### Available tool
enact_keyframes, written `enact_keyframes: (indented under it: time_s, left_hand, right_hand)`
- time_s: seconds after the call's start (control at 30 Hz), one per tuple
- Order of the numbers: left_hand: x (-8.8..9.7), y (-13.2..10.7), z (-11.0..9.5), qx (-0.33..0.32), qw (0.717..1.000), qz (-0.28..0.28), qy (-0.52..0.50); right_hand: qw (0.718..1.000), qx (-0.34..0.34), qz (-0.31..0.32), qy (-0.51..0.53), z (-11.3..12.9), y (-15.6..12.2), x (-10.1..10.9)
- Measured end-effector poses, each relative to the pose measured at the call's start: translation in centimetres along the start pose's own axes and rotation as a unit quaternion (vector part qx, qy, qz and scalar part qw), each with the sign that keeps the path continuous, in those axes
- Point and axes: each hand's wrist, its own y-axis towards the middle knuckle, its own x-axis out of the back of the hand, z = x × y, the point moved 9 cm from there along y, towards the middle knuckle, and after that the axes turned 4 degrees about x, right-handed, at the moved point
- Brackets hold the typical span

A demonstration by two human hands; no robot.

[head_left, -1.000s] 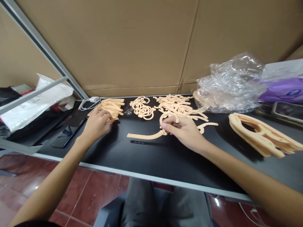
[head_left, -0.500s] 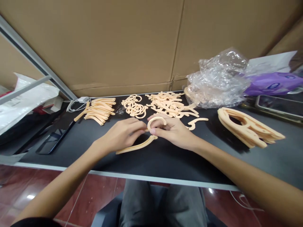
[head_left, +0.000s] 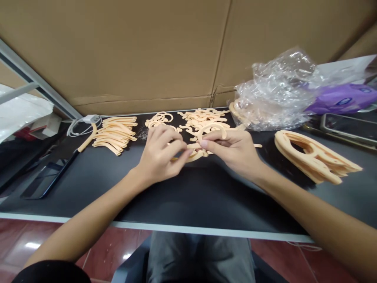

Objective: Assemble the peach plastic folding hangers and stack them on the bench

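Between my hands is a beige clothes hanger (head_left: pixel 193 146) with slim curved arms and a rounded hook. Its hook (head_left: pixel 207 127) curves up beside the thumb of my right hand (head_left: pixel 237 149), which pinches the joint where the parts meet. The thumb and index finger of my left hand (head_left: pixel 161 155) close on one arm, the other fingers bent above it. Another arm lies lower and is partly covered by my left fingers. Just behind are a pile of hook pieces (head_left: pixel 163 116) and a pile of mixed curved pieces (head_left: pixel 203 116).
Curved arm pieces (head_left: pixel 113 133) lie in a row at left, near a white cable (head_left: pixel 85 125) and a dark phone (head_left: pixel 48 179). At right are stacked folded hangers (head_left: pixel 312 157), a clear plastic bag (head_left: pixel 273 94), a purple packet (head_left: pixel 338 100) and another phone (head_left: pixel 350 127).
Both hands have moved farther back over the black table with the hanger. My left hand has lifted and turned, and the lower arm has come up closer under the fingers.
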Motion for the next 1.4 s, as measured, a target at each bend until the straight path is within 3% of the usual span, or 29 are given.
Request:
enact_keyframes:
  time_s: [0.13,0.43,0.53,0.63,0.8,0.97,1.17,1.33,1.4]
  left_hand:
    - [-0.7,-1.3,-1.8,-0.013,0.999,0.039,0.020]
    - [0.3,-1.1,-2.8,-0.014,0.994,-0.001,0.108]
    - [0.4,-1.1,-3.0,-0.017,0.992,-0.011,0.127]
    - [0.2,-1.0,-2.9,-0.019,0.992,-0.009,0.128]
    - [0.1,-0.8,-1.5,-0.021,0.994,-0.004,0.110]
    - [0.2,-0.6,1.3,0.046,0.998,0.008,0.039]
    - [-0.1,-0.6,2.5,0.084,0.996,0.016,0.030]
    - [-0.3,-1.1,3.3,0.086,0.995,0.003,0.051]
    - [-0.6,-1.5,4.2,0.126,0.992,0.004,0.022]
  right_hand:
    - [0.999,0.013,0.028,0.011,0.7,-0.4,-0.7]
    - [0.998,0.054,-0.010,0.007,2.0,-0.6,-0.6]
    - [0.998,0.058,-0.011,0.029,1.6,-0.7,-0.6]
    - [0.997,0.014,-0.031,0.064,0.1,-0.7,-0.2]
    - [0.989,-0.059,-0.105,0.080,-2.1,-0.5,1.7]
    - [0.976,-0.087,-0.183,0.081,-3.0,-0.2,3.6]
    - [0.963,-0.137,-0.182,0.144,-3.4,-0.1,3.4]
    - [0.968,-0.152,-0.138,0.141,-3.3,0.0,2.5]
    - [0.969,-0.159,-0.127,0.137,-3.3,-0.1,2.3]
